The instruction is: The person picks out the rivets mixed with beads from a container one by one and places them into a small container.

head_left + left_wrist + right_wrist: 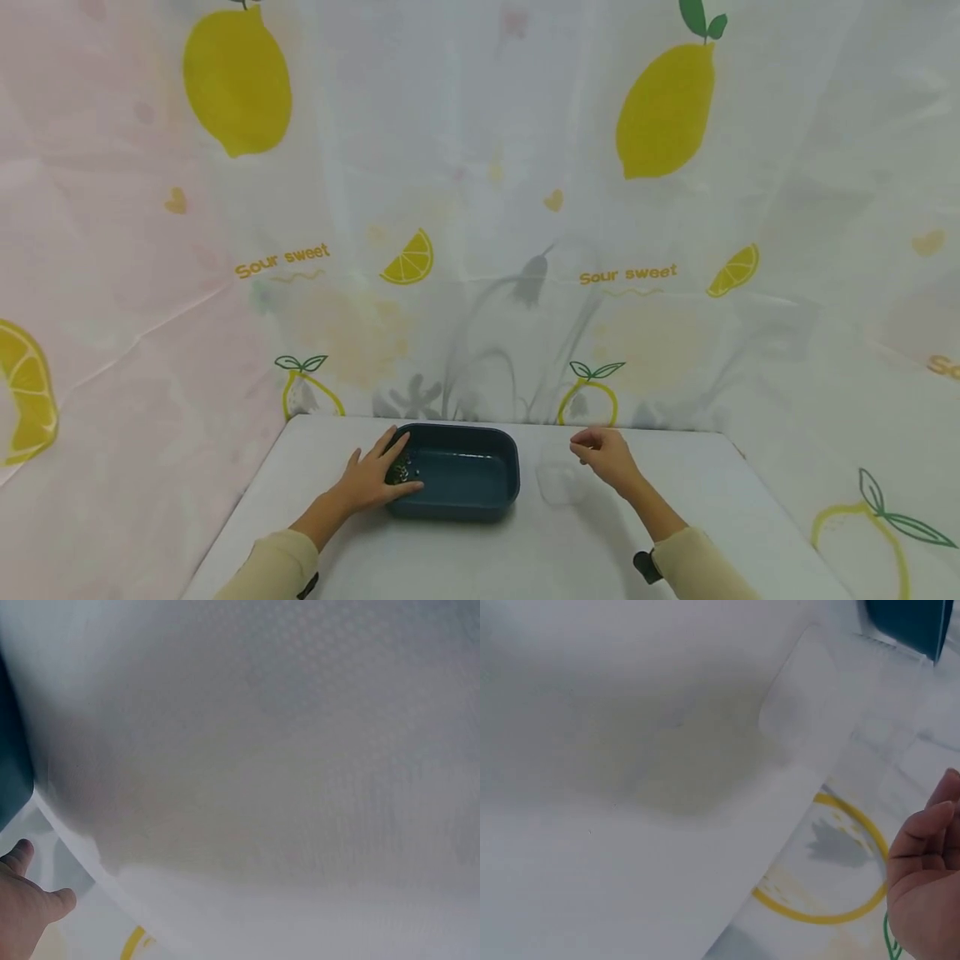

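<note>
Head view: glossy dark-teal rectangular bin [453, 510] near the twelve o'clock edge of the white desk [510, 567], small greenish, white-flecked pieces [397, 471] at its nine o'clock end. Left hand [366, 481] there too, fingers spread over the rim, likely steadying it. Clear boxy plastic container [561, 487] at bin's three o'clock, probably for easy right-hand reach. Right hand [609, 457] at container's two o'clock, fingers curled, tips together; can't tell if pinching something small.

Left wrist view: bin at nine o'clock, hand at eight, pieces hidden.

Right wrist view: container, bin around two, curled hand at four; grip unclear.
</note>
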### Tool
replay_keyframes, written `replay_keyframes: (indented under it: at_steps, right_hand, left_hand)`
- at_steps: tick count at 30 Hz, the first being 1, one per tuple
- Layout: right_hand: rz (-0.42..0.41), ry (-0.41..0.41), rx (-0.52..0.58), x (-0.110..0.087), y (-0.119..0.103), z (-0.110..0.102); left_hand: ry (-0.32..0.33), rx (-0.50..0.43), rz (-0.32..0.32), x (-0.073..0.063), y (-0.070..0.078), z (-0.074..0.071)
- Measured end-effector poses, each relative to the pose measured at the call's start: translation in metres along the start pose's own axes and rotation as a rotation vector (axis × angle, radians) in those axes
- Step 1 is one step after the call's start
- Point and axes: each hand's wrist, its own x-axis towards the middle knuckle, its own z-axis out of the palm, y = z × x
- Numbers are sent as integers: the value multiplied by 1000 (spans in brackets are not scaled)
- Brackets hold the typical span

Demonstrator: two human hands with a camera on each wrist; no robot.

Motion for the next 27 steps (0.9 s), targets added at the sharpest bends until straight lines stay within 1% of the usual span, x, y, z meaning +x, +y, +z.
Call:
replay_keyframes:
  at_steps: [2, 6, 11, 13, 16, 19, 23, 27]
  right_hand:
    - [6, -13, 7, -2, 3, 2]
    - [5, -35, 30, -4, 6, 4]
    - [-4, -31, 32, -10, 10, 10]
    - [7, -22, 28, -12, 11, 13]
    - [34, 12, 39, -14, 13, 16]
    - [44, 32, 51, -13, 13, 19]
    - [58, 35, 52, -12, 12, 19]
    - [95, 66, 67, -12, 13, 17]
  left_hand:
    - [-1, -6, -1, 1, -1, 2]
    - [3, -8, 1, -1, 1, 0]
    - [10, -9, 5, -1, 3, -1]
    - [7, -14, 5, -1, 4, 0]
    - [6, -20, 7, -1, 5, -1]
    - [15, -21, 4, -2, 5, -1]
    - [25, -15, 1, -2, 2, -1]
    - [20, -20, 5, -3, -1, 1]
